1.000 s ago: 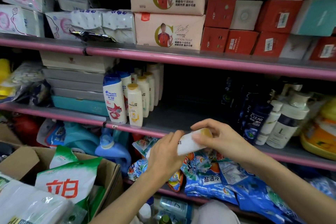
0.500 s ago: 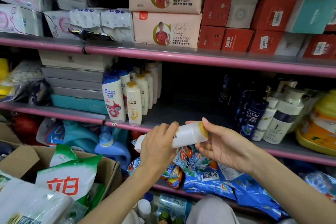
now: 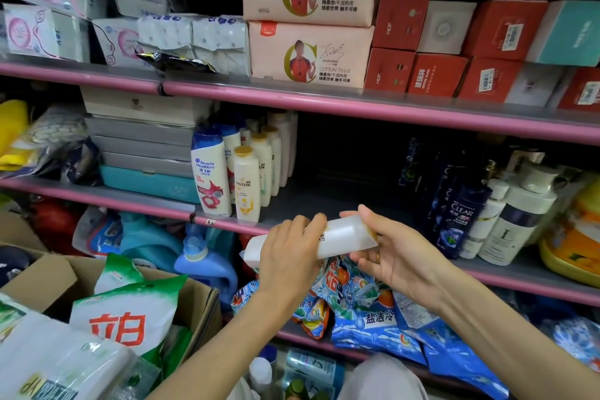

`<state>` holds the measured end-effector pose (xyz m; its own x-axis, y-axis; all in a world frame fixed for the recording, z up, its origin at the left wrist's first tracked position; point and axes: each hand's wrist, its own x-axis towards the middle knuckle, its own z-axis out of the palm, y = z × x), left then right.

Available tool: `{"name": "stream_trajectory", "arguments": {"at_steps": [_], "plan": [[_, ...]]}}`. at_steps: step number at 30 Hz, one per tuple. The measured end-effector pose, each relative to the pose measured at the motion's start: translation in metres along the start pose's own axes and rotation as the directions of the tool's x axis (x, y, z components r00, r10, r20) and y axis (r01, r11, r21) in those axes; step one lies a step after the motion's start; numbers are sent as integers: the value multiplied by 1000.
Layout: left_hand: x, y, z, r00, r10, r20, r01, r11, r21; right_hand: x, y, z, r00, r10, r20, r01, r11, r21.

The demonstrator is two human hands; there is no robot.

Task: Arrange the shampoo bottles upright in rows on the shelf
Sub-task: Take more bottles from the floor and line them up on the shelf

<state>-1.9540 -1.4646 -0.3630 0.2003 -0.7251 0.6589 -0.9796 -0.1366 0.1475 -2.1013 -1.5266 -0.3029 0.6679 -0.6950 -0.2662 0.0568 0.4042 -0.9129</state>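
Observation:
A white shampoo bottle point(image 3: 339, 235) with a gold cap lies almost level in front of the middle shelf point(image 3: 308, 204), cap end to the right. My left hand point(image 3: 289, 256) grips its lower half from above. My right hand point(image 3: 386, 256) holds the cap end, thumb on top and fingers underneath. On the shelf to the left, a Head & Shoulders bottle point(image 3: 211, 174) and a Pantene bottle point(image 3: 246, 183) stand upright at the front of two rows of white bottles running back.
Dark Clear bottles point(image 3: 461, 221) and white pump bottles point(image 3: 516, 221) stand at the shelf's right. Stacked flat boxes point(image 3: 143, 146) sit left of the rows. Blue detergent bags point(image 3: 373, 312) lie below my hands. A cardboard box point(image 3: 39, 282) with green bags is at lower left.
The bottle has been turned from steeply tilted to nearly level. My right hand slid from over the cap to under it, thumb on top. Both hands rose slightly.

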Motion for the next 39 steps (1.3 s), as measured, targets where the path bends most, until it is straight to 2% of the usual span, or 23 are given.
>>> {"name": "stream_trajectory", "arguments": {"at_steps": [2, 4, 6, 8, 11, 15, 20, 24, 30, 35, 39], "plan": [[-2, -2, 1, 1000, 2, 18, -2, 1000, 24, 1, 2, 2, 998, -3, -59, 0, 999, -43], [-3, -4, 2, 1000, -7, 25, 6, 999, 34, 3, 4, 4, 989, -78, -129, 55, 982, -179], [-2, -4, 1, 1000, -13, 28, 12, 999, 49, 4, 7, 6, 958, -223, -180, 138, 909, -393], [-1, -4, 0, 999, -13, 31, 11, 998, 65, 5, 11, 8, 922, -337, -191, 189, 822, -537], [-2, -5, 0, 999, -11, 33, 9, 998, 65, 6, 15, 9, 897, -394, -198, 221, 790, -571], [-3, -5, 0, 999, -48, 25, 47, 998, 29, 6, 14, 8, 892, -400, -210, 253, 827, -501], [-6, -8, 1, 999, -44, 5, 44, 999, 19, 1, 11, 8, 942, -302, -144, 244, 915, -320], [-7, -9, 2, 999, -43, -19, 43, 999, -14, -2, 10, 6, 957, -281, -77, 255, 935, -247], [-7, -3, 1, 998, -37, -55, 34, 998, -45, -2, 5, 4, 998, -49, 28, 47, 996, 70], [-6, 0, 2, 998, -47, -36, 47, 999, -1, 1, 8, 5, 996, -67, -62, 71, 996, 61], [-7, 0, 4, 997, -72, -9, 72, 997, 5, 6, 6, 4, 998, 0, -58, 5, 995, 95]]}}
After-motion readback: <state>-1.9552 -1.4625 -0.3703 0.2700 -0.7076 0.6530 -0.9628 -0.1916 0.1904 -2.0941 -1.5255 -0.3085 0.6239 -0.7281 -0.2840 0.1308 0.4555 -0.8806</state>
